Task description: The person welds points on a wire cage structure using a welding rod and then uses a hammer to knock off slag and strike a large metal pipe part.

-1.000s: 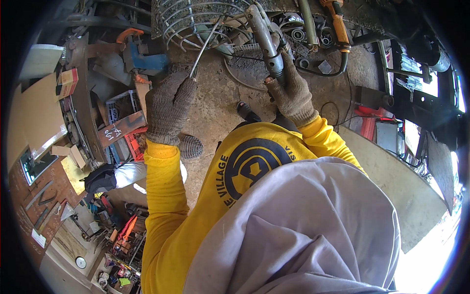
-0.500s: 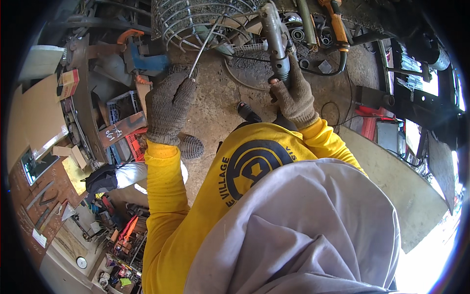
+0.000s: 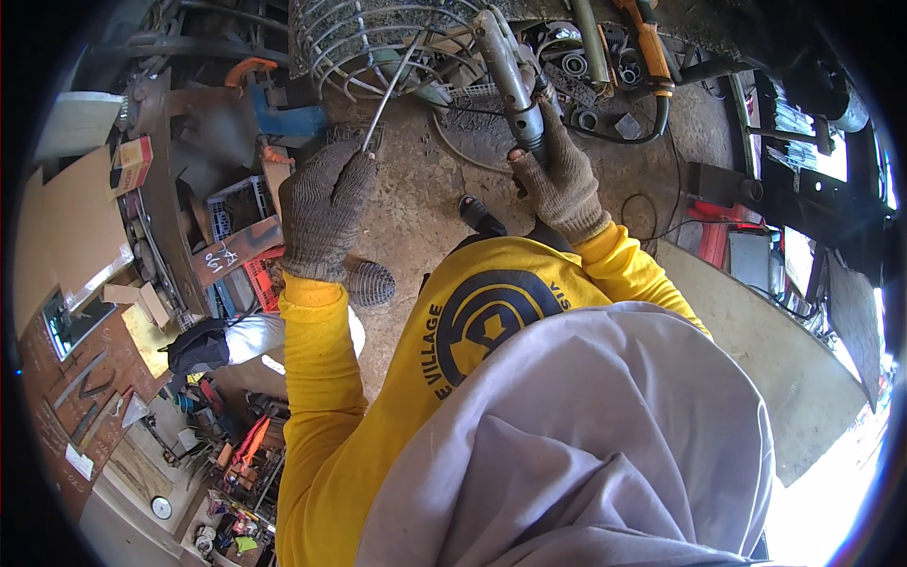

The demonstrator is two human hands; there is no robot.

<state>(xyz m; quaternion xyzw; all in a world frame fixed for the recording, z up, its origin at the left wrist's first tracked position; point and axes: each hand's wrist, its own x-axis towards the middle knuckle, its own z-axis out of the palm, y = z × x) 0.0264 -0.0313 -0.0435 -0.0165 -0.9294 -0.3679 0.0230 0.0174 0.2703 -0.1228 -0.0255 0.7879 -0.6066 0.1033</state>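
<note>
My left hand (image 3: 326, 213), in a grey-brown knit glove, is closed around a thin straight metal rod (image 3: 388, 96). The rod slants up and away to the near side of a round cage of bent metal bars (image 3: 378, 42); whether its tip touches is unclear. My right hand (image 3: 565, 187), gloved alike with a bare thumb tip showing, grips the lower end of a grey metal tubular tool (image 3: 506, 80). That tool has holes and a collar along its barrel and leans up and left, its far end beside the cage's right side.
An orange power tool (image 3: 652, 52) with a dark cable lies at the back right, near metal rings (image 3: 574, 64) and a pipe (image 3: 590, 42). A blue clamp-like piece (image 3: 283, 118) and crates (image 3: 236, 206) stand at the left. A pale sheet (image 3: 765, 354) leans at the right.
My right hand has shifted slightly left, and the tubular tool's far end has swung left toward the cage. My left hand and the rod have barely moved.
</note>
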